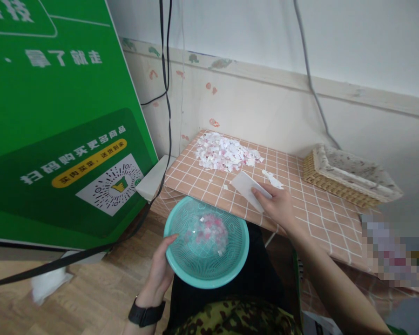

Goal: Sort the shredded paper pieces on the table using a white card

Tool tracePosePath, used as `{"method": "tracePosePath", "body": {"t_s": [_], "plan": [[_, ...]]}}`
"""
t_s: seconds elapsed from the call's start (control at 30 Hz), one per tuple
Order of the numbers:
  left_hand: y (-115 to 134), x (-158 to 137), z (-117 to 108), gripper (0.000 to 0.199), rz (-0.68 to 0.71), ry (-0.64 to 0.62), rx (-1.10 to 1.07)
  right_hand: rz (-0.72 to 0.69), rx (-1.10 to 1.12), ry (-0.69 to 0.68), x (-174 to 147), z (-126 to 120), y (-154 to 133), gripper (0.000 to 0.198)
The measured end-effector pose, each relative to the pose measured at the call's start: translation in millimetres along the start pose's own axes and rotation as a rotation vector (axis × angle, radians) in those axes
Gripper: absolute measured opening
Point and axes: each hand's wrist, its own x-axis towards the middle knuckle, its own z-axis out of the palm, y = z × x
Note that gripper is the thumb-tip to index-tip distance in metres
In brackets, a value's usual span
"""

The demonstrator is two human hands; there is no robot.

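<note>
My left hand (165,260) grips the left rim of a turquoise plastic colander (242,260), its thumb over the edge. The colander is just below the table's front edge, with small white and pink paper scraps (209,232) inside. In my right hand (275,204) is a flat white card (246,186), held tilted over the table near its front edge. Beyond the card lies a heap of white and pink paper scraps (223,151). A few loose scraps (272,178) lie to the right of the heap.
The table has a brown-and-white checked cloth (314,214). A lined wicker basket (345,181) stands on its right part. A large green sign panel (56,116) rises at the left, with a black cable (169,121) hanging beside it. A wall runs behind the table.
</note>
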Motion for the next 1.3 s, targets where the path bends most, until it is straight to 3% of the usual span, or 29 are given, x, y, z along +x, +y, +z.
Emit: {"method": "tracePosePath", "body": {"t_s": [0.13, 0.3, 0.5, 0.8, 1.0, 1.2, 1.3], "plan": [[0.0, -0.1, 1.3, 0.012, 0.009, 0.017, -0.009, 0.018, 0.018, 0.050, -9.6, -1.3, -7.7, 0.029], [-0.1, -0.5, 2.7, 0.014, 0.011, 0.024, 0.007, -0.042, 0.071, -0.091, -10.0, 5.6, -20.8, 0.029], [-0.3, -1.7, 2.1, 0.015, 0.020, 0.007, 0.019, -0.075, 0.028, -0.096, -4.6, 8.9, -21.4, 0.029], [0.9, -1.0, 3.7, 0.010, 0.001, 0.038, -0.001, -0.055, -0.112, -0.021, -8.4, -0.5, -11.4, 0.030], [0.0, -0.7, 2.5, 0.013, 0.021, 0.004, 0.005, -0.005, -0.167, 0.111, -8.4, -9.6, 0.7, 0.032], [0.0, -0.4, 0.5, 0.013, 0.021, 0.020, 0.008, -0.091, -0.019, -0.084, -13.6, 4.0, -24.3, 0.031], [0.7, -0.9, 1.0, 0.011, 0.024, 0.037, -0.001, -0.081, 0.012, -0.107, -12.2, 10.1, -27.0, 0.031]]}}
